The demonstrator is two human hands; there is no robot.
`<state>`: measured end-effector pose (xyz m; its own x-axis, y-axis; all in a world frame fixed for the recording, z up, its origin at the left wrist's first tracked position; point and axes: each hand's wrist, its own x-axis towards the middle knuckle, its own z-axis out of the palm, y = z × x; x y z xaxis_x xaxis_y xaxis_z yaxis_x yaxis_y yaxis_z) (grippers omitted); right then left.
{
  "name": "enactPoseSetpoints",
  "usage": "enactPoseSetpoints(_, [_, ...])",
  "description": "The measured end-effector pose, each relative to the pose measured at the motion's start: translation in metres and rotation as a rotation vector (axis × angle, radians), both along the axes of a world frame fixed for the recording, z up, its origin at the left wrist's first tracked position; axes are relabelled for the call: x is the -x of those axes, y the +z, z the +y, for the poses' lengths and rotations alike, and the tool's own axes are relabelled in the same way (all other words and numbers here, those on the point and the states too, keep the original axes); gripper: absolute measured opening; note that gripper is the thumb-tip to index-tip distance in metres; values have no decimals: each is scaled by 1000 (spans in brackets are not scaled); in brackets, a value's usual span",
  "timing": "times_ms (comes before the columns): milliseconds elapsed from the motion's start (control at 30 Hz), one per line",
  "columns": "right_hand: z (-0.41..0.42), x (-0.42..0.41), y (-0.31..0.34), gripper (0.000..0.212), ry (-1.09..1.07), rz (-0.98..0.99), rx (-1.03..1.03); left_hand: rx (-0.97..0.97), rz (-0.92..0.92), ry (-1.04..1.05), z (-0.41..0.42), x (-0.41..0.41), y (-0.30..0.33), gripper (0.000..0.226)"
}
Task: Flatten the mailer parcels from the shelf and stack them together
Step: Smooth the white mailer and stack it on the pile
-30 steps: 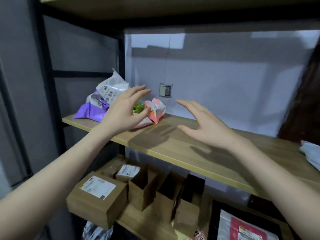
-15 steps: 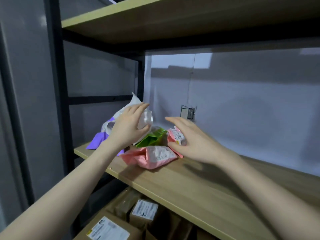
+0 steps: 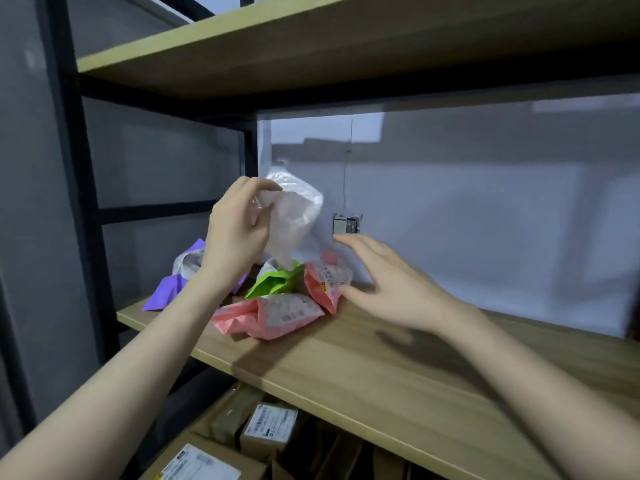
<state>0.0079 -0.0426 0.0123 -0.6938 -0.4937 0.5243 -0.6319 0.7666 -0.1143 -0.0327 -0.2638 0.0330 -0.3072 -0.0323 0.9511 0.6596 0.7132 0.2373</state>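
Observation:
Crumpled mailer parcels lie heaped at the left end of the wooden shelf [image 3: 363,372]. My left hand [image 3: 235,237] is shut on a white mailer [image 3: 294,216] and holds it lifted above the heap. Below it lie a green mailer [image 3: 273,284], a purple mailer [image 3: 166,292] with a pale one on top, a large pink mailer [image 3: 270,317] at the front and a smaller pink mailer [image 3: 325,284] standing to its right. My right hand [image 3: 388,282] is spread open, thumb touching the smaller pink mailer.
A black steel upright [image 3: 76,168] frames the shelf on the left and another wooden shelf [image 3: 311,39] runs overhead. A small metal box [image 3: 346,224] is fixed to the white back wall. Labelled cardboard boxes [image 3: 270,427] fill the shelf below.
My left hand has closed on the white mailer and raised it off the heap. My right hand has opened and drawn back a little from the small pink mailer.

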Motion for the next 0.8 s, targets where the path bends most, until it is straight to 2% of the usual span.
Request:
enactPoseSetpoints(100, [19,-21,2,67,-26,4,49,-101,-46,-174,29,-25,4,13])
enactPoseSetpoints(167, [33,-40,2,71,-43,-13,104,-143,-98,-213,51,-40,2,11])
enactPoseSetpoints(333, [75,-93,-3,72,-85,-66,322,-259,-216,-275,107,-75,-13,28])
enactPoseSetpoints(400, [93,-116,-6,61,-138,-80,452,-285,-274,-319,127,-87,-18,33])
enactPoseSetpoints(500, [119,-151,-8,23,-201,9,558,-292,-347,-395,154,-111,-23,45])
enactPoseSetpoints(567, [135,-173,-10,6,-243,42,599,-293,-379,-464,174,-133,-24,46])
enactPoseSetpoints(800, [176,-245,-11,15,-414,93,522,-204,-383,-477,208,-196,-27,52])
